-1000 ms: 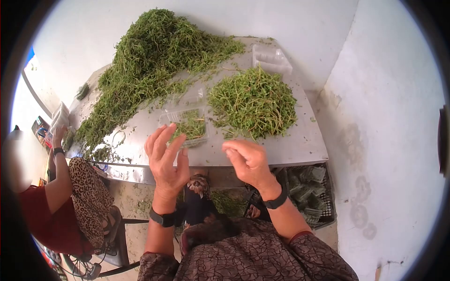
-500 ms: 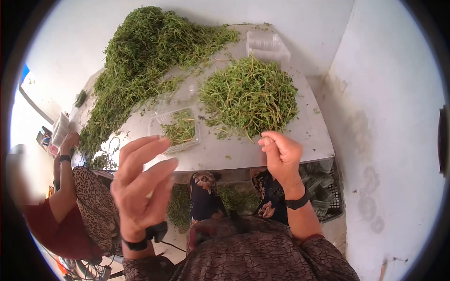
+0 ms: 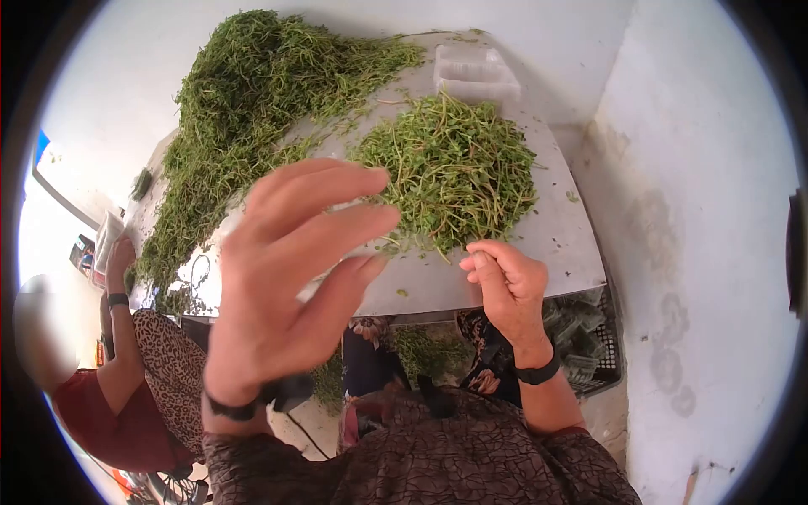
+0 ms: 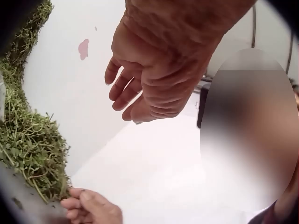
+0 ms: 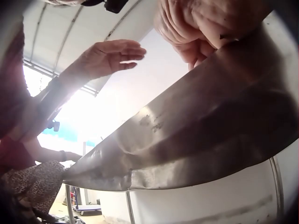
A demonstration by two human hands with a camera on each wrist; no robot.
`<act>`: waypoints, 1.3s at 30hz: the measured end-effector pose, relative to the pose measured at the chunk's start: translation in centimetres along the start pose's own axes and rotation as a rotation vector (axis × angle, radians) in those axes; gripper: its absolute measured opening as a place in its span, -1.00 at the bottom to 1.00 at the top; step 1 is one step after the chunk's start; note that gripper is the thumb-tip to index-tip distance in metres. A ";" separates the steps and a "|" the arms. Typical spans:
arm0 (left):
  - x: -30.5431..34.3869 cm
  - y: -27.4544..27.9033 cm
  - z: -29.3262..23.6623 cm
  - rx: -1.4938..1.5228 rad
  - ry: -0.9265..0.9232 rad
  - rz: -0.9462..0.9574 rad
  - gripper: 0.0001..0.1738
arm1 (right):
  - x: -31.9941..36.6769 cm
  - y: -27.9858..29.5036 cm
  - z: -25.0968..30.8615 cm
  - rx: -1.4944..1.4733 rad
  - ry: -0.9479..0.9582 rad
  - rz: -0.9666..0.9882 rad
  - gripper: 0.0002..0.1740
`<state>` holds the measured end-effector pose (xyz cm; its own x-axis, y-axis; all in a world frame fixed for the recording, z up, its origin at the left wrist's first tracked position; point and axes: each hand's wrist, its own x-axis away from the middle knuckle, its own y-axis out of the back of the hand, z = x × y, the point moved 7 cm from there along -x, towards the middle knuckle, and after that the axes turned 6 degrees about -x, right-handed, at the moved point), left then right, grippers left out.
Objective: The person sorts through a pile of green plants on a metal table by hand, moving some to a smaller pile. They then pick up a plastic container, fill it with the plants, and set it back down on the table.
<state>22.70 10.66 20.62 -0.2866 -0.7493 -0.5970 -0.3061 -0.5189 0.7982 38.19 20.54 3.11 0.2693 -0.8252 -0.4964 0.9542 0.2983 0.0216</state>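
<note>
Head view: we see a grey sheet-metal table whose near edge runs beneath both hands and whose right edge slants back toward the white, stained wall. Bare metal shows as a strip between this right edge and the rounded heap of cut green leafy stems, and again along the near edge in front of that heap. A larger, darker mound of green stems takes up the far left of the table; a row of nested clear plastic containers stands just behind the rounded heap. Below the right part of the near edge we note a black lattice-sided plastic crate. The left hand is raised above the table, fingers loosely bent, thumb well apart from them: a wide, unfilled grasp. The right hand lies near the table's edge, just in front of the rounded heap, its fingers curled and thumb drawn against them, a narrow grip with nothing visible in it; whether it touches the metal we cannot tell.
</note>
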 end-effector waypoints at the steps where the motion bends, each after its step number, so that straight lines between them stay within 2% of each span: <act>1: -0.2 -1.6 0.5 -0.030 0.021 -0.002 -0.70 | 0.0 0.0 0.0 0.000 -0.010 0.006 -0.87; 5: -0.3 -7.1 1.8 -0.048 0.012 0.029 -0.70 | -0.1 -0.1 -0.1 -0.011 -0.016 0.018 -0.87; 8: -0.2 -9.6 2.8 -0.105 0.071 0.099 -0.71 | -0.2 -0.2 0.0 0.006 0.011 0.028 -0.88; 19: 0.2 -14.1 5.1 -0.280 0.115 0.128 -0.85 | -0.2 -0.2 0.0 0.022 0.058 0.014 -0.91; 24: 0.2 -13.8 4.9 -0.303 0.145 0.112 -0.93 | -0.2 -0.2 -0.1 0.014 0.062 0.008 -0.91; 29: 0.8 -11.4 4.3 -0.059 0.241 -0.010 -0.97 | -0.2 -0.2 -0.2 0.028 0.067 0.025 -0.91; 37: 2.8 -7.5 3.8 0.090 0.353 -0.057 -0.95 | -0.2 -0.2 0.0 -0.004 0.056 0.044 -0.89; 39: 3.7 -6.6 3.6 0.223 0.450 -0.045 -0.95 | -0.2 -0.2 0.0 0.012 0.065 0.051 -0.86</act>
<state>20.35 12.81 12.91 0.1363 -0.8569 -0.4971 -0.5099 -0.4909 0.7064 37.89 20.68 3.19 0.3093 -0.7760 -0.5497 0.9409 0.3334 0.0587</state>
